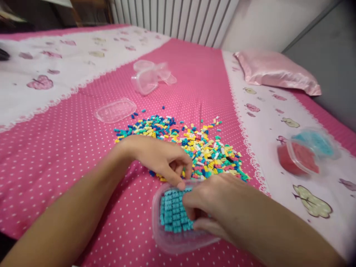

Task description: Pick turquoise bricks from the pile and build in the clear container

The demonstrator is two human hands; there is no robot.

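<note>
At lower centre, the clear container of teal bricks is probably light and flexible, best held by its rim. Left hand and right hand are curled; whether pinching, I cannot tell.

On the bed I see a tub at the front, packed bricks inside it. The loose heap spreads just behind. Left of the heap's back edge lies a lid; farther back, a cluster of containers. Off right sit 2 filled boxes, a pillow behind them.
</note>
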